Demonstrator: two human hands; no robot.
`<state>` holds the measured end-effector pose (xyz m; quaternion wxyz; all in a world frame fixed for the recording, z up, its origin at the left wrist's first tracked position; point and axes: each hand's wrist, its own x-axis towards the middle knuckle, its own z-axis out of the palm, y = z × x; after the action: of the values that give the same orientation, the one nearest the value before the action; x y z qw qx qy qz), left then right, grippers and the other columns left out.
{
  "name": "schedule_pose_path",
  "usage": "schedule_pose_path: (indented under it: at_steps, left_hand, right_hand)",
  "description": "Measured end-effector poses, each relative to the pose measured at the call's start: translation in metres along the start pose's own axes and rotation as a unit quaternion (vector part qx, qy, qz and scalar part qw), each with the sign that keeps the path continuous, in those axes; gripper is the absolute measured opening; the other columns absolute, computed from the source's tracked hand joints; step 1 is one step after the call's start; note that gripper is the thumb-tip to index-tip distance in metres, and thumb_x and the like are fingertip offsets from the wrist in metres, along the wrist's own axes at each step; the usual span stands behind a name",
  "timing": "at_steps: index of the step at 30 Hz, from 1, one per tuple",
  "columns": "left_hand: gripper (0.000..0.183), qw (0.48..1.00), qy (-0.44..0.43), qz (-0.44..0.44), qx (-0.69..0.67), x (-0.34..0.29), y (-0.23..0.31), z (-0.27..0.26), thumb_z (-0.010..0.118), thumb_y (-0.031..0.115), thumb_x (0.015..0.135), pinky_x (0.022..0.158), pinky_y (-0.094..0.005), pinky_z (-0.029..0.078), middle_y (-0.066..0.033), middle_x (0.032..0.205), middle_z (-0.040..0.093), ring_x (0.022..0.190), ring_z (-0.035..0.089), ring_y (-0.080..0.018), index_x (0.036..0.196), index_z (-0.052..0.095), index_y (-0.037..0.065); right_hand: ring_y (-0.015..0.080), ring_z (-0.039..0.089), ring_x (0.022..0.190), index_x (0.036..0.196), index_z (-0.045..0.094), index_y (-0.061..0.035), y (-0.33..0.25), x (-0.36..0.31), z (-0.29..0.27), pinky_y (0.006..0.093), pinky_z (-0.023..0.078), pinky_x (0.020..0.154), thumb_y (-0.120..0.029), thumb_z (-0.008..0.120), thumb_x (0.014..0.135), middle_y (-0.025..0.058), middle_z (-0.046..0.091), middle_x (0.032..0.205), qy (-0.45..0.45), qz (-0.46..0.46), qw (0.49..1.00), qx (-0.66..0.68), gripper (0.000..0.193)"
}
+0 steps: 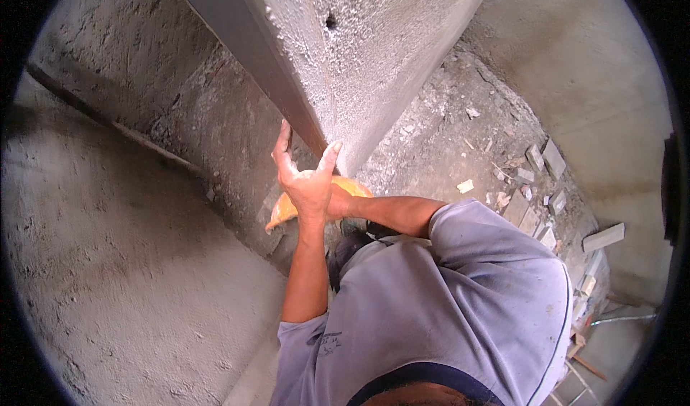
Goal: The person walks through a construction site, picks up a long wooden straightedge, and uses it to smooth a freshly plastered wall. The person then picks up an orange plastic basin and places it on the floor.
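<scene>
A rough grey plastered column point(381, 39) comes down from the top of the view, with a smooth darker face on its left. My left hand point(309, 183) is at its lower corner, thumb and a finger spread apart on either side of the edge. My right hand point(338, 203) lies behind the left wrist, so its fingers are hidden. Close around both hands is a curved orange bowl-like thing point(285, 210), partly covered by them. Whether my right hand holds it cannot be made out.
Plastered walls point(589, 68) rise on the right and at the left. Broken tile pieces and rubble point(555, 159) lie along the right wall. A dark groove or ledge point(115, 124) crosses the left side. Dusty floor point(438, 136) shows beyond my right arm.
</scene>
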<state>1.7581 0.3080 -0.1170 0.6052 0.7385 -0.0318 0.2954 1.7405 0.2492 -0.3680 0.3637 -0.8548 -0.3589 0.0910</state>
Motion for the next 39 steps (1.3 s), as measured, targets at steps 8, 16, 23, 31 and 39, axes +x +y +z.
schedule_pose_path:
  at_steps: [8,16,23,31,39]
  left_hand:
    - [0.077,0.999,-0.010,-0.032,-0.010,0.008,0.004,0.007,0.084,0.007,0.069,0.102,-0.0404,0.040,-0.0164,0.125,0.052,0.118,0.052,-0.0289,0.133,0.042,-0.002]
    - [0.067,0.999,-0.005,0.003,0.045,0.010,-0.007,0.003,0.081,0.009,0.074,0.095,-0.0389,0.045,-0.0173,0.119,0.055,0.109,0.054,-0.0270,0.128,0.044,-0.005]
    - [0.063,0.998,-0.011,-0.040,0.038,0.013,-0.004,-0.007,0.077,0.009,0.079,0.092,-0.0389,0.047,-0.0195,0.118,0.054,0.103,0.054,-0.0261,0.128,0.041,-0.009]
    - [0.066,0.992,0.039,-0.096,0.069,0.006,-0.006,-0.006,0.070,0.017,0.088,0.102,-0.0438,0.041,-0.0214,0.133,0.046,0.117,0.050,-0.0297,0.137,0.033,-0.007]
    - [0.047,0.977,0.047,-0.143,0.152,0.008,-0.007,0.002,0.062,0.020,0.093,0.089,-0.0359,0.046,-0.0190,0.117,0.058,0.100,0.058,-0.0260,0.127,0.046,-0.009]
  right_hand:
    - [0.0374,0.064,0.086,0.096,0.063,-0.0062,-0.033,-0.026,-0.077,0.0492,0.049,0.075,-0.021,0.068,0.069,0.0182,0.066,0.086,-0.124,0.068,0.989,-0.047,0.032]
    - [0.0382,0.064,0.090,0.096,0.065,-0.0077,0.002,-0.081,-0.090,0.0485,0.050,0.077,-0.017,0.063,0.066,0.0180,0.067,0.091,-0.074,0.098,0.991,-0.043,0.032]
    - [0.0370,0.064,0.092,0.099,0.066,-0.0086,0.068,-0.191,-0.119,0.0465,0.050,0.080,-0.017,0.065,0.066,0.0171,0.067,0.095,0.022,0.191,0.981,-0.033,0.035]
    - [0.0380,0.063,0.094,0.102,0.066,-0.0106,0.130,-0.344,-0.202,0.0455,0.050,0.083,-0.021,0.064,0.067,0.0183,0.066,0.098,0.247,0.420,0.873,-0.025,0.036]
    - [0.0364,0.064,0.082,0.097,0.063,-0.0095,0.067,-0.500,-0.566,0.0487,0.050,0.073,-0.029,0.068,0.072,0.0168,0.066,0.089,0.396,0.456,0.715,-0.353,0.032]
